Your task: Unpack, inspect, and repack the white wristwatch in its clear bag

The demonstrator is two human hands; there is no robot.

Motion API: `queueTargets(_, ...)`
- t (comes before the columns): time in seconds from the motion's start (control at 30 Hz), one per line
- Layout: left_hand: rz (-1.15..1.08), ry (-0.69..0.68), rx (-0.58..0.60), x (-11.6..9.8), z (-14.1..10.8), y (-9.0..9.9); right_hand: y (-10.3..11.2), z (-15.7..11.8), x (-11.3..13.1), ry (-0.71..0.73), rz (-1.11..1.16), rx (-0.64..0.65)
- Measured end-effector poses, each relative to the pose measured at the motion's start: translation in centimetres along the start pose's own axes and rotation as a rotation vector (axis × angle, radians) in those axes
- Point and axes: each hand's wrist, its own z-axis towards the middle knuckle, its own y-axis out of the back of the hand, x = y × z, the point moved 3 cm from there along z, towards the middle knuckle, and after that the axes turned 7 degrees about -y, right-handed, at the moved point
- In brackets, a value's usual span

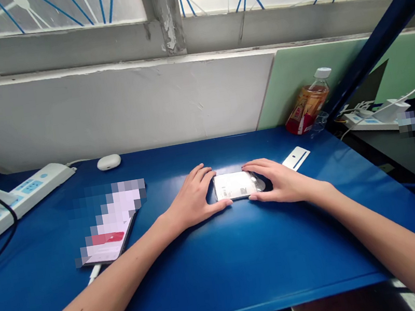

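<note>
A small flat white packet (235, 185) with printed codes on its face and a clear plastic edge lies in the middle of the blue desk. My left hand (200, 194) grips its left end, thumb at the near corner and fingers at the far one. From the other side, my right hand (276, 180) holds the right end the same way, partly covering the plastic there. Just behind the right hand lies a white card (296, 158) with a dark stripe, apart from the fingers.
A phone (110, 226), its screen blurred, lies left with a white cable (94, 273) plugged in. Farther left is a white power strip (39, 190). A white earbud case (109, 162) sits near the wall. A drink bottle (308, 105) leans at the back right beside a blue post (371, 45).
</note>
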Motion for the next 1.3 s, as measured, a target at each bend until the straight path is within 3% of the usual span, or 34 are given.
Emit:
queueTargets(0.23, 0.006, 0.001, -0.003, 0.1, 0.1, -0.1, 0.1, 0.0, -1.1, -0.051, 0.179, -0.015)
queueTargets(0.37, 0.011, 0.002, -0.008, 0.0, 0.0, 0.0, 0.2, 0.3, -1.8, -0.098, 0.3, -0.111)
queueTargets(0.67, 0.037, -0.067, 0.055, -0.3, -0.1, 0.1, -1.1, 0.0, 0.4, 0.045, 0.137, -0.184)
queueTargets(0.83, 0.003, -0.096, 0.057, -0.5, 0.0, 0.1, -1.0, -0.1, 0.6, -0.022, 0.095, -0.261)
queueTargets(1.03, -0.058, -0.148, 0.036, -0.7, -0.1, 0.4, -1.9, -0.1, 0.8, -0.11, -0.033, -0.131)
queueTargets(1.3, -0.082, -0.135, 0.034, -0.4, -0.1, 0.3, -1.9, 0.1, 0.9, -0.07, -0.081, -0.15)
